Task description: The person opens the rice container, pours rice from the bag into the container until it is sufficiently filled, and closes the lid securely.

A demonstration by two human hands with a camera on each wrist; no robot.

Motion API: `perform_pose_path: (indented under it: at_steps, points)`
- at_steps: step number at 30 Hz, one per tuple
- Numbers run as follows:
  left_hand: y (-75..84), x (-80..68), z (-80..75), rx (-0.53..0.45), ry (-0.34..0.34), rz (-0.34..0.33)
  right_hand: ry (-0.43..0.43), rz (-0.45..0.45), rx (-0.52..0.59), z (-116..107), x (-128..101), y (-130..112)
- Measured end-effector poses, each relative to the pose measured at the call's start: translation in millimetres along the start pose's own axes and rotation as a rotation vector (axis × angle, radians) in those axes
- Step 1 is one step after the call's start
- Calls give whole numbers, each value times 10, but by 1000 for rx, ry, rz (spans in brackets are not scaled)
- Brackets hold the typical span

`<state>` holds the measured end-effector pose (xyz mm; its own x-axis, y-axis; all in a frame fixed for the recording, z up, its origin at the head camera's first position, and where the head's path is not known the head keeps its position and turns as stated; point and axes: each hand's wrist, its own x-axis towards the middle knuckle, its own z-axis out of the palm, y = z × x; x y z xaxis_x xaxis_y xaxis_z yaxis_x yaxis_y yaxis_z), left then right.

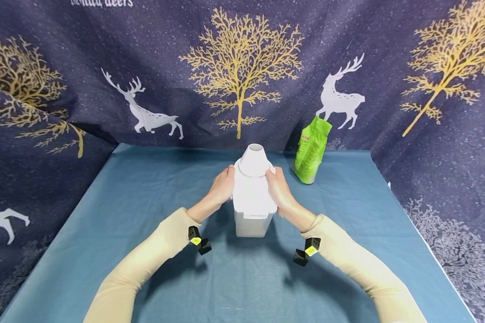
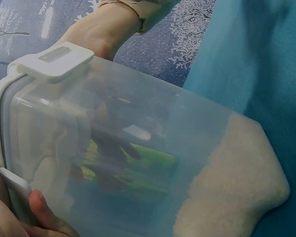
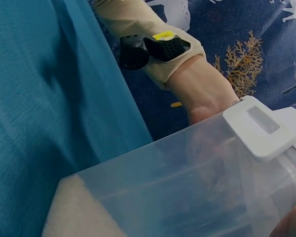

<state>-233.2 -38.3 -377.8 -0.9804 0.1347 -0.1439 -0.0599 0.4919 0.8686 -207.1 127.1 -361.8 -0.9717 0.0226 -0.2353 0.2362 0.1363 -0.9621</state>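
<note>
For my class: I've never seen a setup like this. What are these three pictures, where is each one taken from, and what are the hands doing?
No machine here: a person wears three cameras. The head view looks down over both arms; small black cameras strapped to each wrist give the two close-ups. The left hand and right hand hold a clear plastic container from either side, near its white lid with a funnel-shaped spout. The close-ups show a pale grainy layer at its bottom and a lid clasp. It stands on a blue tablecloth. A green pouch stands behind, by the deer-print backdrop.

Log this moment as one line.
left hand: holds container | right hand: holds container | funnel: on lid | green bag: behind
</note>
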Motion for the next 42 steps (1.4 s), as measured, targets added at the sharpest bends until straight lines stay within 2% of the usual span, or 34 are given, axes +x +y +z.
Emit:
perform_pose_path:
  at_steps: [7, 14, 27, 32, 36, 42]
  points:
    - [-24, 0, 18, 3, 46, -7, 0, -11, 7, 12, 5, 10]
    - [-45, 12, 38, -17, 74, 16, 1, -5, 5, 4, -2, 7]
    - [-93, 18, 35, -19, 78, 49, -7, -10, 24, 8, -4, 14]
    - [-87, -6, 43, -65, 78, 47, -11, -8, 8, -10, -5, 28]
    - [-64, -20, 26, -104, 115, 51, -13, -6, 16, -11, -4, 23]
    - [-51, -30, 3, -109, 117, 66, -32, -10, 20, -15, 6, 14]
